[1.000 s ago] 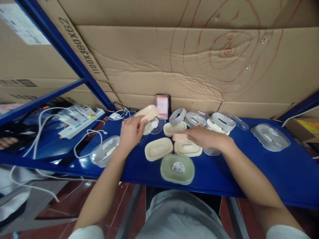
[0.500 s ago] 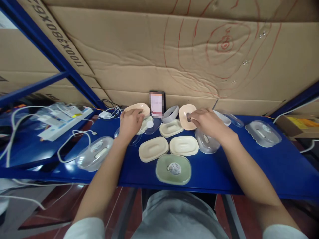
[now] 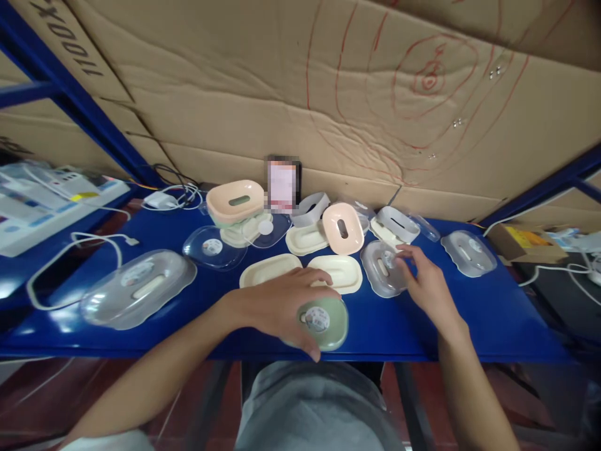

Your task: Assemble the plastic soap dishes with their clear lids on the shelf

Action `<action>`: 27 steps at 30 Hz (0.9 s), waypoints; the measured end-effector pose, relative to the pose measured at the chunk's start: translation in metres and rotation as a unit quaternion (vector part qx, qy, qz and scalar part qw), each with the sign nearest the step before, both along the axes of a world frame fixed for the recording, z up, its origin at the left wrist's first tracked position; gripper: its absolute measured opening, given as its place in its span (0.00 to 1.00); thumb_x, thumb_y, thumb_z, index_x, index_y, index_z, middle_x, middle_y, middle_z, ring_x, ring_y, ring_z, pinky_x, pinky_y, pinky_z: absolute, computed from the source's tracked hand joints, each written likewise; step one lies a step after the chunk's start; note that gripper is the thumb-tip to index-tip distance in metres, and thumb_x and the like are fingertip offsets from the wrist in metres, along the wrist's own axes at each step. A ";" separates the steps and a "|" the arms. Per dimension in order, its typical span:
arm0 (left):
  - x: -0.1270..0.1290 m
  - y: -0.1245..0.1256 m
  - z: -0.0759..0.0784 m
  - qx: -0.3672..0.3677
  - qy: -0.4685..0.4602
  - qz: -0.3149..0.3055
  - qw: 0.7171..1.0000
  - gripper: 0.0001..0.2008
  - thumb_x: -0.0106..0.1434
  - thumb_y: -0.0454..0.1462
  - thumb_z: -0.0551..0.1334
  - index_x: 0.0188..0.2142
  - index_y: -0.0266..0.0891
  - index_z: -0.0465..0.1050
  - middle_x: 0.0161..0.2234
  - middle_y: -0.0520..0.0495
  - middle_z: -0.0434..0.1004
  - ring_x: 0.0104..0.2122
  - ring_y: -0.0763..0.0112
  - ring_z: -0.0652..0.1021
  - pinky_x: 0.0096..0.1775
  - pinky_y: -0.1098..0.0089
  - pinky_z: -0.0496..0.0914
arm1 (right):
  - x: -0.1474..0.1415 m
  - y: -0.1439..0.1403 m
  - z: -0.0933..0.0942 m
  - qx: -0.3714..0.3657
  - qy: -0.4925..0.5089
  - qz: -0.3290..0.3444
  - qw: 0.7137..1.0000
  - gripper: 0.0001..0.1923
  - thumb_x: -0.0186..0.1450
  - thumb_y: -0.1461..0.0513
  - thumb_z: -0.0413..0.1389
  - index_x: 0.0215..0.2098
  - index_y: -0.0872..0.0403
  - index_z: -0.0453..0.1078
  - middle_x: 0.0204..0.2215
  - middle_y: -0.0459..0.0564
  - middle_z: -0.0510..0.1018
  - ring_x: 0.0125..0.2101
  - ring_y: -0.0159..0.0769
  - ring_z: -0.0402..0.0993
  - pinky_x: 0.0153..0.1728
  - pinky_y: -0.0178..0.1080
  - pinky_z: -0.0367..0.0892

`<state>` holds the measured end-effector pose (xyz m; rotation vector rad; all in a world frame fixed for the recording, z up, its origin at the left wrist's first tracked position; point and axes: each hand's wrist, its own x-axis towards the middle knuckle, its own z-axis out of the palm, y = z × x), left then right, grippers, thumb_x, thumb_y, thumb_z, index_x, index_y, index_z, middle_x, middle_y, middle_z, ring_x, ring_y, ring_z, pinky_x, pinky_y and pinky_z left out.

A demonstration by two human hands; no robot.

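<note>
While left hand (image 3: 282,310) wraps fingers around the green dish (image 3: 323,324) at the shelf edge (image 3: 141,347), right hand (image 3: 425,285), fingers loosely spread, touches the clear lid (image 3: 382,275) at 2 o'clock.

One head-worn camera looks forward and down, close over the blue desk (image 3: 469,326), facing the cardboard wall (image 3: 282,106) behind.

Dim, even light; glare on blue shelf (image 3: 493,313) at left; edges bent, slight blur everywhere.

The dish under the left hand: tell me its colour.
Pale green dish, with a round sticker on top; the left hand grips it. Head view.
</note>
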<state>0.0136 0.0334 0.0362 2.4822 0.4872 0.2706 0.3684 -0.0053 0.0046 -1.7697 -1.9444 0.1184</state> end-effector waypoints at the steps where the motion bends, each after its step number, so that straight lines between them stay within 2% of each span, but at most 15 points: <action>1: 0.001 -0.002 -0.003 -0.006 0.004 -0.009 1.000 0.46 0.53 0.62 0.77 0.66 0.50 0.71 0.65 0.40 0.71 0.65 0.44 0.72 0.63 0.53 0.67 | 0.001 -0.004 -0.001 0.000 -0.007 -0.008 1.000 0.23 0.79 0.47 0.48 0.63 0.49 0.69 0.56 0.58 0.82 0.56 0.53 0.80 0.55 0.55 0.74; 4: 0.000 -0.006 -0.007 -0.003 0.008 -0.017 1.000 0.49 0.53 0.61 0.77 0.69 0.50 0.67 0.69 0.38 0.67 0.68 0.40 0.68 0.66 0.49 0.64 | -0.006 -0.018 -0.010 -0.006 -0.061 -0.032 0.998 0.33 0.74 0.39 0.54 0.67 0.48 0.68 0.67 0.61 0.73 0.65 0.62 0.72 0.58 0.63 0.71; 7: 0.000 -0.007 -0.009 0.006 0.020 -0.014 1.000 0.47 0.56 0.58 0.77 0.70 0.50 0.66 0.68 0.39 0.67 0.67 0.42 0.68 0.65 0.50 0.65 | -0.009 -0.028 -0.018 -0.001 -0.035 -0.019 0.999 0.37 0.72 0.38 0.56 0.70 0.49 0.66 0.70 0.62 0.69 0.69 0.61 0.67 0.64 0.62 0.68; 12: 0.010 -0.010 -0.021 0.066 0.003 0.010 0.998 0.43 0.60 0.53 0.76 0.70 0.46 0.65 0.65 0.38 0.70 0.64 0.45 0.72 0.63 0.52 0.68 | 0.012 -0.031 -0.021 -0.027 0.033 0.012 0.999 0.30 0.78 0.45 0.51 0.72 0.47 0.64 0.67 0.57 0.74 0.67 0.52 0.71 0.66 0.57 0.67; 15: 0.017 -0.010 -0.031 0.119 -0.040 0.008 0.992 0.36 0.65 0.52 0.72 0.68 0.42 0.68 0.67 0.35 0.69 0.66 0.43 0.70 0.66 0.49 0.66 | 0.018 -0.032 -0.021 0.052 -0.005 -0.015 0.999 0.26 0.79 0.48 0.48 0.68 0.49 0.69 0.67 0.59 0.74 0.67 0.54 0.69 0.65 0.60 0.65; 18: 0.021 -0.010 -0.034 0.158 -0.053 -0.001 0.986 0.32 0.69 0.54 0.68 0.65 0.41 0.70 0.68 0.33 0.68 0.66 0.42 0.70 0.66 0.46 0.64 | 0.004 -0.038 -0.024 0.112 -0.070 -0.030 0.991 0.21 0.80 0.50 0.49 0.61 0.50 0.75 0.60 0.59 0.80 0.60 0.53 0.75 0.59 0.55 0.67; 21: 0.021 -0.011 -0.033 0.168 -0.031 -0.012 0.985 0.39 0.64 0.60 0.71 0.66 0.42 0.69 0.67 0.32 0.68 0.65 0.41 0.70 0.66 0.47 0.63 | -0.018 -0.043 -0.027 0.087 -0.137 0.020 0.987 0.21 0.79 0.50 0.53 0.61 0.52 0.75 0.56 0.59 0.83 0.56 0.52 0.77 0.57 0.53 0.65; 23: 0.021 -0.011 -0.032 0.168 -0.018 -0.009 0.986 0.42 0.62 0.58 0.74 0.68 0.42 0.67 0.68 0.33 0.67 0.66 0.41 0.69 0.66 0.48 0.64 | -0.027 -0.043 -0.028 0.069 -0.162 0.036 0.984 0.22 0.79 0.51 0.52 0.63 0.54 0.73 0.57 0.60 0.83 0.56 0.53 0.78 0.57 0.54 0.63; 27: 0.022 -0.012 -0.033 0.172 -0.028 -0.008 0.985 0.38 0.63 0.50 0.74 0.68 0.42 0.67 0.68 0.33 0.67 0.66 0.41 0.69 0.65 0.47 0.66 | -0.025 -0.040 -0.022 0.050 -0.152 0.037 0.986 0.22 0.80 0.51 0.49 0.63 0.54 0.72 0.55 0.61 0.84 0.55 0.52 0.78 0.57 0.55 0.62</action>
